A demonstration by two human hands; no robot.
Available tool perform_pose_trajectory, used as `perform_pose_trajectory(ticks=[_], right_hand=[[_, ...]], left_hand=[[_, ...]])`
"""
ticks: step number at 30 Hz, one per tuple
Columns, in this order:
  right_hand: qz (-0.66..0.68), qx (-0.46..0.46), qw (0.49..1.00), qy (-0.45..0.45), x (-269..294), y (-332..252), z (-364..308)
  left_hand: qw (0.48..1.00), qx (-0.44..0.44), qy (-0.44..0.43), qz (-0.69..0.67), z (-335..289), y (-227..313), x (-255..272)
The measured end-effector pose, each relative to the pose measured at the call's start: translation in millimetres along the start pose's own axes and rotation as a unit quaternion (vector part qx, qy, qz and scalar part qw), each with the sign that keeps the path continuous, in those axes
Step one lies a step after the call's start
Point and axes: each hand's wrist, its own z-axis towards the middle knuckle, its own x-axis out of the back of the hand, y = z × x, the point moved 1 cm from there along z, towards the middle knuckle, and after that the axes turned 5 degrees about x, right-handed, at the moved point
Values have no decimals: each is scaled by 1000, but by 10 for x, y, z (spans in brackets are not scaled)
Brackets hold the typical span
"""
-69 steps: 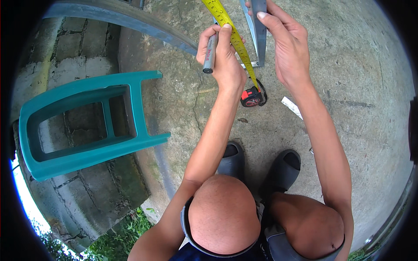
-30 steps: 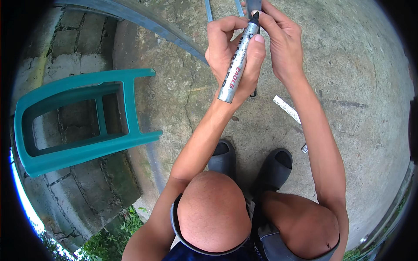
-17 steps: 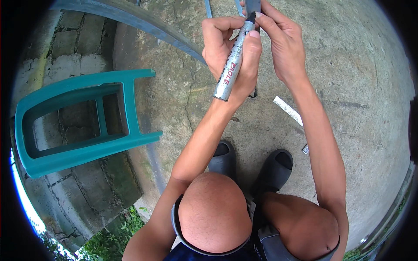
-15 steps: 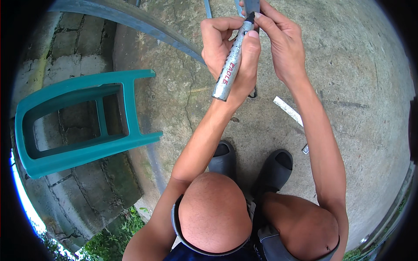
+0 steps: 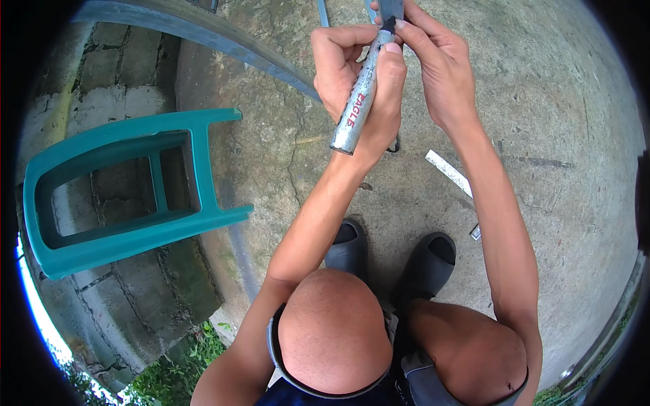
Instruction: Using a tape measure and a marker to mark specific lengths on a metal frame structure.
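Observation:
A silver marker pen slants through my left hand, thumb on its barrel and fingers curled round it. Its black tip points away from me and meets, or nearly meets, the near end of a grey metal bar. That bar runs out of view at the top edge. My right hand pinches the bar from the right, thumb close to the marker's tip. Its other fingers are partly hidden behind the metal.
A long grey metal bar crosses the upper left. At left a green plastic chair lies on its side by a block wall. The white ruler-like strip rests on the concrete floor, right of my dark slippers.
The marker has shifted very slightly in my left hand, its back end rising a little and its tip moving slightly left. My right hand holds still.

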Motion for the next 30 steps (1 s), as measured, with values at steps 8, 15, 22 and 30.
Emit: perform_pose_trajectory(ticks=[8,15,22,30], right_hand=[[-16,1,1000,-8,-18,52,8],[-17,8,1000,-12,-37,59,1],[-20,25,999,-6,-44,33,18],[-227,34,973,-22,83,-298,-31]], left_hand=[[996,43,45,-58,-14,-42,3],[999,-9,21,48,-18,32,34],[942,-193,4,276,-28,14,61],[958,-137,34,249,-111,-34,43]])
